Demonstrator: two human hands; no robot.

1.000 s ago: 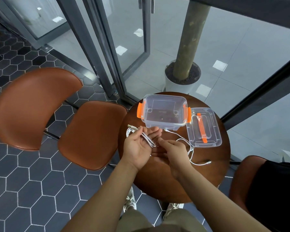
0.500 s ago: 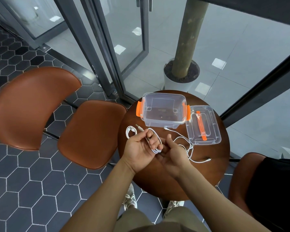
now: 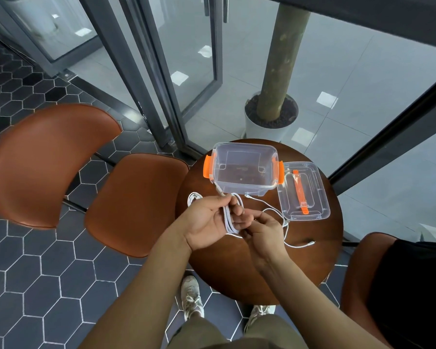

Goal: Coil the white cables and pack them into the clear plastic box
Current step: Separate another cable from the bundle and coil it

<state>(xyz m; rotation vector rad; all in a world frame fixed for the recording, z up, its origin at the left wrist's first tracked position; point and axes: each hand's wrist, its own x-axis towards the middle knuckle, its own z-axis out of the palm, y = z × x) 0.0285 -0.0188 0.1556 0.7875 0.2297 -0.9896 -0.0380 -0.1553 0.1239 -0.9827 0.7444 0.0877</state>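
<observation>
My left hand (image 3: pixel 208 222) holds a white cable (image 3: pixel 229 217) looped into a long coil, its plug end sticking up by my thumb. My right hand (image 3: pixel 263 230) pinches the lower end of that coil just beside the left. A loose white cable (image 3: pixel 286 222) trails over the round wooden table (image 3: pixel 300 260) to the right, its plug near the edge. Another small coiled white cable (image 3: pixel 193 197) lies on the table left of my hands. The clear plastic box (image 3: pixel 244 170) with orange clips stands open and empty behind my hands.
The box's clear lid (image 3: pixel 303 195) with an orange handle lies right of the box. A brown chair (image 3: pixel 134 202) stands left of the table, another chair (image 3: pixel 363 268) at right. Glass doors and a potted tree trunk (image 3: pixel 272 114) lie beyond. My shoes rest under the table.
The cable in my left hand has gone from a few strands across the palm to a longer loop around the fingers. My right hand has moved in close under the coil.
</observation>
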